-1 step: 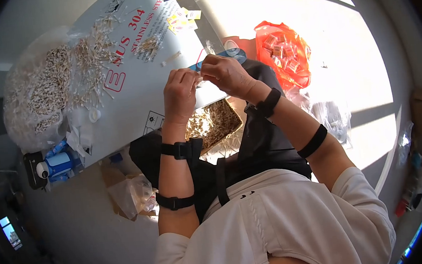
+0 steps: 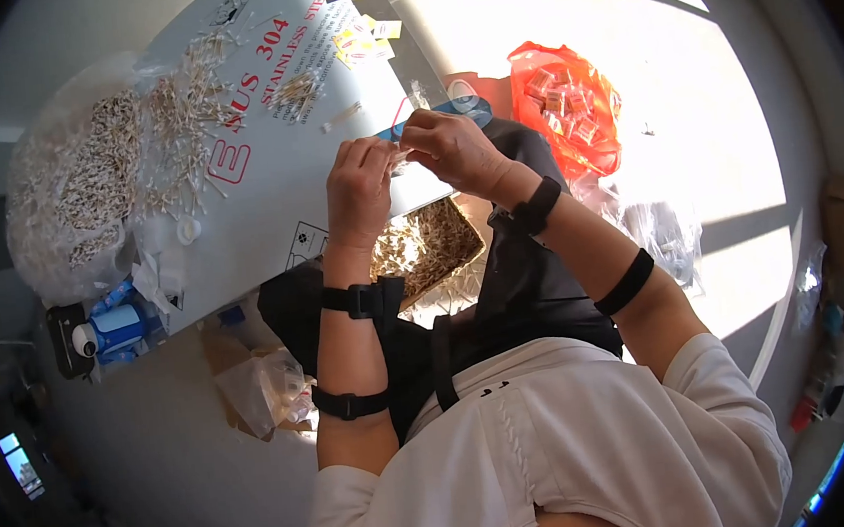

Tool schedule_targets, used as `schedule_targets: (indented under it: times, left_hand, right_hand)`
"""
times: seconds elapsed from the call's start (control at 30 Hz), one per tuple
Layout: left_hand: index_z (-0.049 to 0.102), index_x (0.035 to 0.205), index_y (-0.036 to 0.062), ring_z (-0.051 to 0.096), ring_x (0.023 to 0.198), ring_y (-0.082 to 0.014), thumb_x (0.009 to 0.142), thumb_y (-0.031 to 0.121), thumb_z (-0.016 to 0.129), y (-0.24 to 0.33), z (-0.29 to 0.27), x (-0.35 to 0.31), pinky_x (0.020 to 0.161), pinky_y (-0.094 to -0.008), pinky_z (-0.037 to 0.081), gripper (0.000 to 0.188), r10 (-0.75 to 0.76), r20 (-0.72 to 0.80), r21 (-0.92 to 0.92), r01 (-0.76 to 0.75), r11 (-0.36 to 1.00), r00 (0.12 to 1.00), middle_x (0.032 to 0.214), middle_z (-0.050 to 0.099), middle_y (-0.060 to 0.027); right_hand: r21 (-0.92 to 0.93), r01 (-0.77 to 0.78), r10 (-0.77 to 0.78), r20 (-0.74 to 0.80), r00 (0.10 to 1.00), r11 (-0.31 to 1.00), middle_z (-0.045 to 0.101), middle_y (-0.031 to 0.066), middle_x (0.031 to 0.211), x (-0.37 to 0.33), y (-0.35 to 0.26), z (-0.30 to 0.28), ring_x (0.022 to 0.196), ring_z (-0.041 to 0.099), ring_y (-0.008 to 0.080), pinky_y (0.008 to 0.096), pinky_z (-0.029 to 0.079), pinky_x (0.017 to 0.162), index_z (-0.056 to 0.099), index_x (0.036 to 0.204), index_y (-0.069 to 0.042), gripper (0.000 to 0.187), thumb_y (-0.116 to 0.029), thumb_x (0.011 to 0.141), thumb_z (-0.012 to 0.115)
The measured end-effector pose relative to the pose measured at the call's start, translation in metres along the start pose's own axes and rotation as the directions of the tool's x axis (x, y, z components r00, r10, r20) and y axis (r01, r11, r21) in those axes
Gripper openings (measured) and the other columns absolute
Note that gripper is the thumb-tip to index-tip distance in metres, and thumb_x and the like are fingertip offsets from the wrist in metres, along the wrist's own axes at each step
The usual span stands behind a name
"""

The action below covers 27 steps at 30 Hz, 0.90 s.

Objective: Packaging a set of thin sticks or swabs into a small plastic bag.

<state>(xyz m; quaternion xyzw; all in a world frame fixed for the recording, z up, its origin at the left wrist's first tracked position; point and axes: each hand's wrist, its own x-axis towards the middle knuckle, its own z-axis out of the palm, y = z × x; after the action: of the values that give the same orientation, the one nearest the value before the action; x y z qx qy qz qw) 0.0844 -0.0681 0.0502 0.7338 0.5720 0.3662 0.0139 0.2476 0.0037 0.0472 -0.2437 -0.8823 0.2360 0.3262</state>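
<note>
My left hand (image 2: 359,191) and my right hand (image 2: 454,150) meet over the near right edge of the table. Their thumbs and fingers are pinched together, almost touching. Between the fingertips shows a small pale, see-through thing (image 2: 399,162), mostly hidden by the fingers, so its kind cannot be made out. Just beyond the hands, a small clump of cotton swabs (image 2: 343,118) lies on the table. Farther left is a larger bunch of swabs (image 2: 296,96). Below my hands stands a box (image 2: 456,244) with many swab-like sticks inside.
A clear bag (image 2: 84,188) full of cotton swabs spills onto the table (image 2: 248,223) at left. Small yellow-and-white cards (image 2: 362,40) lie at its far end. A red plastic bag (image 2: 569,105) with small clear packs sits right. A blue-and-white bottle (image 2: 117,328) stands at the left.
</note>
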Motion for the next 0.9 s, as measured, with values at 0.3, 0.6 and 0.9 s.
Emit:
schedule_targets:
  times: [0.3, 0.6, 0.9]
  left_hand:
    - [0.069, 0.101, 0.0074, 0.060, 0.089, -0.0260, 0.072, -0.003, 0.073, 0.000, -0.001, -0.008, 0.076, -0.0366, 0.053, 0.032, -0.014, 0.055, 0.030, 0.013, 0.999, 0.998, 0.095, 0.062, -0.0077]
    - [0.067, 0.091, 0.0026, 0.060, 0.085, -0.0284, 0.067, -0.005, 0.074, -0.007, -0.005, -0.006, 0.074, -0.0363, 0.053, 0.026, -0.005, 0.017, 0.037, 0.004, 0.999, 1.000, 0.090, 0.063, -0.0093]
    - [0.054, 0.075, 0.0014, 0.056, 0.078, -0.0312, 0.071, -0.003, 0.067, -0.005, -0.001, 0.009, 0.068, -0.0417, 0.048, 0.014, -0.070, 0.042, -0.081, 0.074, 0.994, 0.997, 0.083, 0.059, -0.0122]
  right_hand:
    - [0.010, -0.011, 0.012, -0.042, 0.999, 1.000, 0.060, 0.0097, 0.084, -0.006, 0.007, 0.002, 0.075, 0.063, 0.0327, 0.0403, 0.051, 0.064, 0.061, 0.083, -0.005, 0.009, -0.009, 0.078, 0.068]
    - [-0.033, -0.016, 0.016, -0.003, 1.000, 0.999, 0.059, 0.0088, 0.086, -0.003, 0.005, -0.004, 0.080, 0.063, 0.0311, 0.0389, 0.050, 0.066, 0.059, 0.084, -0.004, 0.014, -0.003, 0.075, 0.070]
    - [-0.112, 0.000, 0.007, 0.066, 0.998, 0.994, 0.059, 0.0094, 0.083, 0.006, 0.005, -0.003, 0.085, 0.061, 0.0305, 0.0422, 0.050, 0.067, 0.057, 0.078, -0.004, 0.013, -0.009, 0.073, 0.068]
